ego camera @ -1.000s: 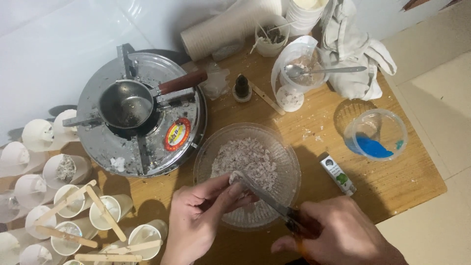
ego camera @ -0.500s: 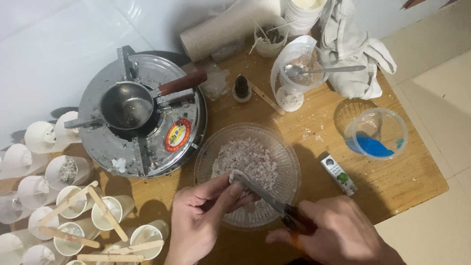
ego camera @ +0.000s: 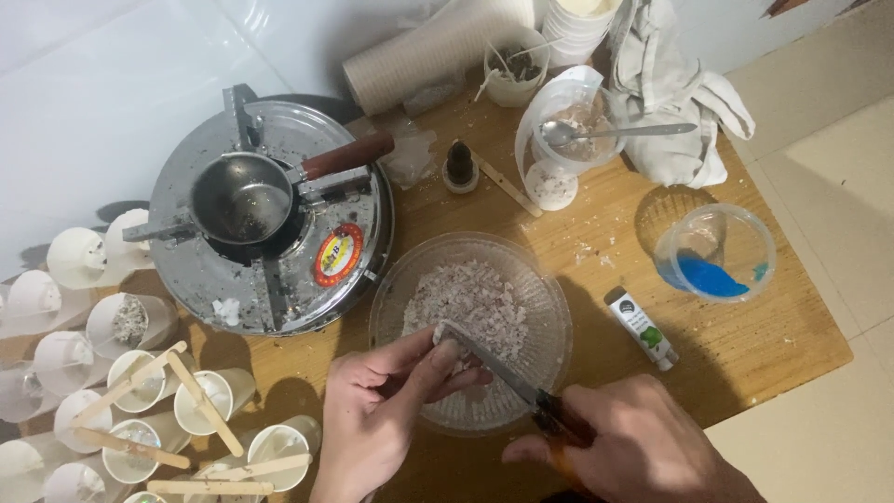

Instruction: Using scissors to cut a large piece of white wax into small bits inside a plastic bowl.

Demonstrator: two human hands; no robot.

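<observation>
A: What occupies the centre of the wooden table?

B: A clear glass bowl, round and shallow, holding a heap of pale shavings, off-white with pinkish-grey flecks, loose and crumbly.

A: What do the hands hold over the glass bowl?

B: The right hand, at the bowl's near right rim, is clenched around the dark handle of a knife; the blade runs up and left across the bowl, its tip above the shavings. The left hand, at the bowl's near left rim, pinches a small pale lump between thumb and fingers, pressed against the blade near its tip. The lump's exact outline is mostly hidden by the fingers.

A: What lies around the glass bowl?

B: Left of it and touching its rim, a round metal stove carries a small pot with a brown wooden handle. Far left and below the stove, white paper cups cluster, several crossed by flat wooden sticks. Right of the bowl, a small white tube lies flat; beyond it stands a clear plastic cup with something blue inside. Above the bowl, a spoon rests across a plastic container, beside a crumpled white cloth
</observation>
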